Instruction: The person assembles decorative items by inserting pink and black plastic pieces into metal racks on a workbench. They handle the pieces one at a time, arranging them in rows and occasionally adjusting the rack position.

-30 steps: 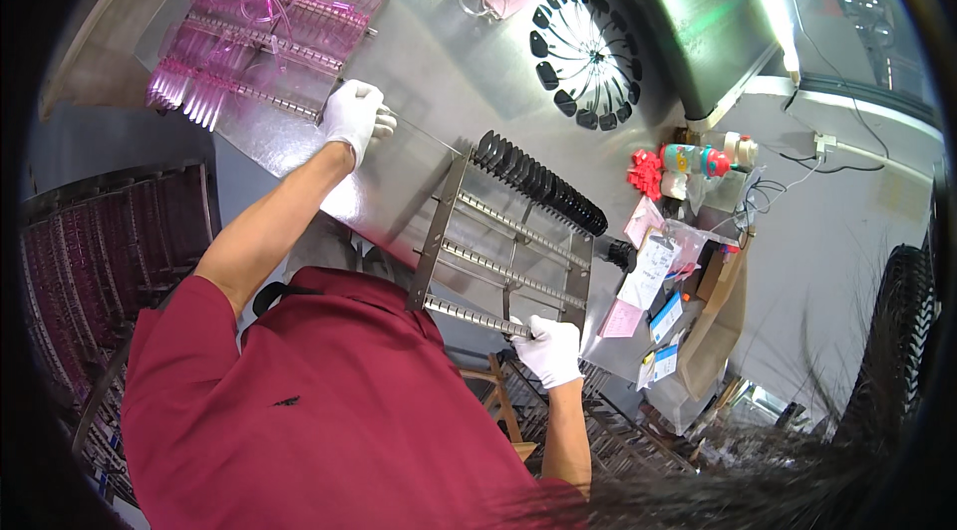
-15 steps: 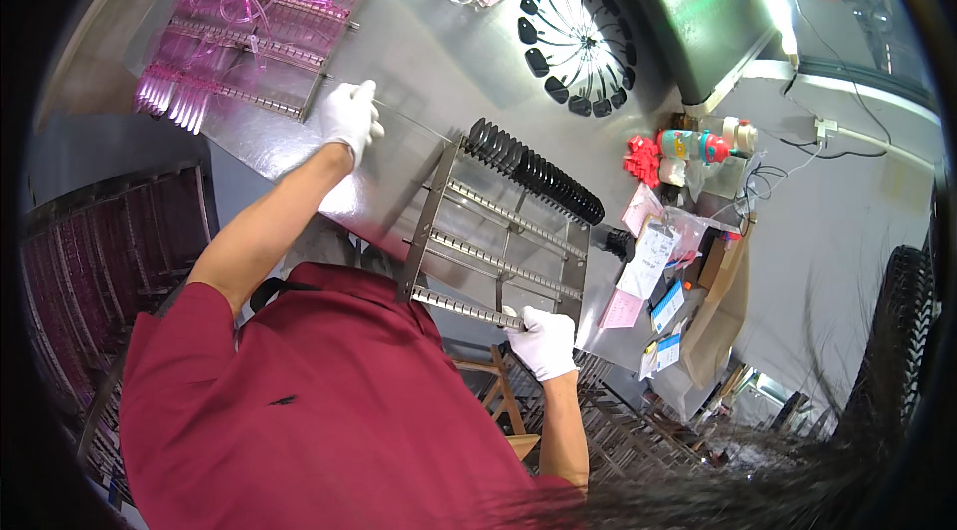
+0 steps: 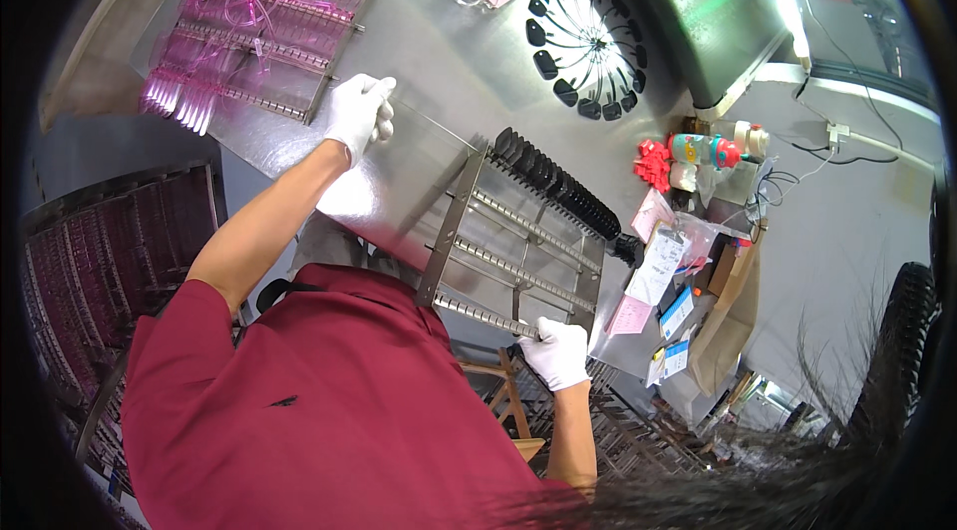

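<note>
My right hand (image 3: 556, 353), in a white glove, is closed on the lower right corner of a metal rack (image 3: 523, 276) with notched crossbars. The rack is tilted over the table's front edge. Along its far bar stands a close row of black paddle-shaped pieces (image 3: 556, 181). A thin metal rod (image 3: 439, 123) runs from the rack's upper left corner to my gloved left hand (image 3: 361, 116), whose fingers are closed around its end. Left of that hand lies a second rack (image 3: 269, 16), filled with glossy pink pieces and tied with pink ribbon.
Black paddle-shaped pieces form a ring (image 3: 598, 46) on the metal table (image 3: 439, 41). A dark box-like unit (image 3: 703, 11) stands behind it. To the right are a bottle (image 3: 703, 149), a red bow (image 3: 652, 164) and papers (image 3: 658, 266). More racks (image 3: 125, 251) stand at lower left.
The rack in my right hand has shifted a little to the right, with that hand. My left hand stays closed on the rod and has moved slightly right. The whole view has shifted slightly.
</note>
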